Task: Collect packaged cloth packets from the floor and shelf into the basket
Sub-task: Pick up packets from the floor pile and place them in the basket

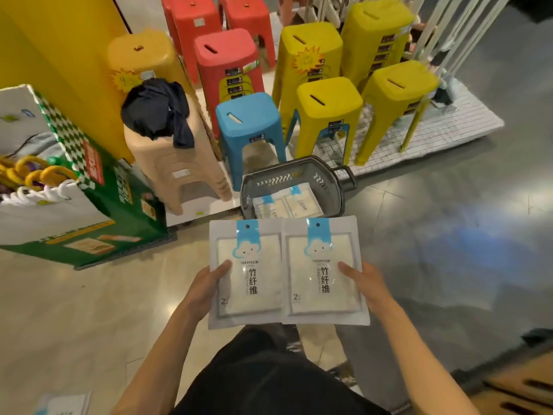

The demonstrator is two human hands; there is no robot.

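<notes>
I hold two white cloth packets with blue cloud headers side by side in front of me. My left hand [206,284] grips the left packet [247,277] by its left edge, thumb on top. My right hand [363,283] grips the right packet [324,274] by its right edge in the same way. Just beyond them, on the floor, stands a dark grey basket [332,187] with two packets [285,205] lying flat inside. Another packet [64,404] lies on the floor at the bottom left.
Stacked plastic stools stand behind the basket: beige [173,163] with a dark cloth on top, blue [250,127], red [224,64] and yellow [329,112]. A green display box [98,205] with hangers stands at left. A cardboard box [520,384] sits bottom right.
</notes>
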